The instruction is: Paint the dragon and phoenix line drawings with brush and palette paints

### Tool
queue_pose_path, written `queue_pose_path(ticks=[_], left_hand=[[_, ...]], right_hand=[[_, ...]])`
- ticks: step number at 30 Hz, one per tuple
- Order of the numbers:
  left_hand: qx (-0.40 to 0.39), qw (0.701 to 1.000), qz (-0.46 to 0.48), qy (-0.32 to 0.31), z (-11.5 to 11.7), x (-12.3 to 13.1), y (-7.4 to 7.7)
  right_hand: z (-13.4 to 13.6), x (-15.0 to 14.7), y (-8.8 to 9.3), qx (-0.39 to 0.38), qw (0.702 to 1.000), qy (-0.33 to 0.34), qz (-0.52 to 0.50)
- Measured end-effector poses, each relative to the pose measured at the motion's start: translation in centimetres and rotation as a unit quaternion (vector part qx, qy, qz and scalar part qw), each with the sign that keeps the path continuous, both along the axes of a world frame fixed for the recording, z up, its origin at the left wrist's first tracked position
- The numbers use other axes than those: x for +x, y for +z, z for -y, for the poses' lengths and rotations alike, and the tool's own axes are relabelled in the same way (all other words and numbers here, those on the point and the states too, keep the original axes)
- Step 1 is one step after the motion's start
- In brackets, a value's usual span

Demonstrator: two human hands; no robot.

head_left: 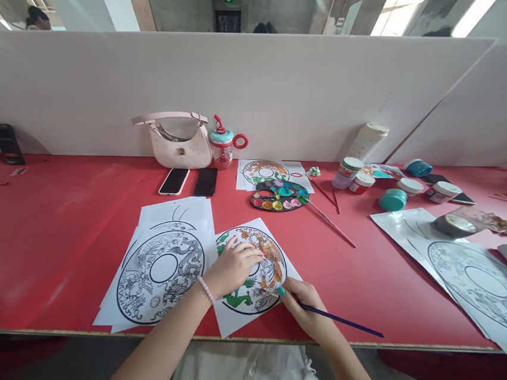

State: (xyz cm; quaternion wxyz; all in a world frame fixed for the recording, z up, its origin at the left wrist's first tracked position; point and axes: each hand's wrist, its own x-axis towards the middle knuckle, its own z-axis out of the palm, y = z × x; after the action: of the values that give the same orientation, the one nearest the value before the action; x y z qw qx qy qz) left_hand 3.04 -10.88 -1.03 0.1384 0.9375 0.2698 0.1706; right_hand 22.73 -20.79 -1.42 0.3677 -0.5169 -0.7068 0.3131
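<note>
My right hand (307, 309) is closed around a paintbrush with a dark blue handle (342, 320). The brush tip meets the lower part of a round line drawing (273, 260), partly painted in orange and green. My left hand (235, 267), a pink bead bracelet at its wrist, lies flat with fingers spread across that sheet, covering part of its middle. Left of it lies a stack of unpainted printed sheets (162, 270). Beyond the drawing is a black paint palette (280, 195) with several colours, a second paintbrush (331, 223) resting against its right side.
Behind the sheets stand a pink handbag (182, 149) and a red-and-blue cup (223, 148), with a white phone (174, 181) and a black phone (205, 182) in front. Several paint jars (393, 199) and another printed sheet (481, 275) are at right. A white partition (224, 73) borders the red table (61, 244).
</note>
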Motion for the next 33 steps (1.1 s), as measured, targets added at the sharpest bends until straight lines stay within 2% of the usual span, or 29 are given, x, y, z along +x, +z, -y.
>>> queue_pose_path(ticks=[4,10,16,23,33], left_hand=[[0.001,1.000,-0.002,-0.001,0.0,0.0,0.0],[-0.001,1.000,-0.004,0.003,0.1,-0.1,-0.1],[0.020,1.000,-0.013,-0.001,0.0,-0.1,-0.1],[0.009,1.000,-0.013,0.006,0.1,-0.1,-0.1],[0.015,1.000,-0.022,-0.003,0.1,0.0,0.3]], right_hand=[[0.1,-0.1,0.0,0.006,1.000,0.019,0.015],[0.0,0.0,-0.5,0.034,0.998,-0.046,0.006],[0.2,-0.3,0.4,0.026,0.999,0.029,0.032],[0.2,-0.1,0.0,0.042,0.998,-0.044,0.013],[0.9,-1.3,0.8,0.020,0.999,-0.012,0.025]])
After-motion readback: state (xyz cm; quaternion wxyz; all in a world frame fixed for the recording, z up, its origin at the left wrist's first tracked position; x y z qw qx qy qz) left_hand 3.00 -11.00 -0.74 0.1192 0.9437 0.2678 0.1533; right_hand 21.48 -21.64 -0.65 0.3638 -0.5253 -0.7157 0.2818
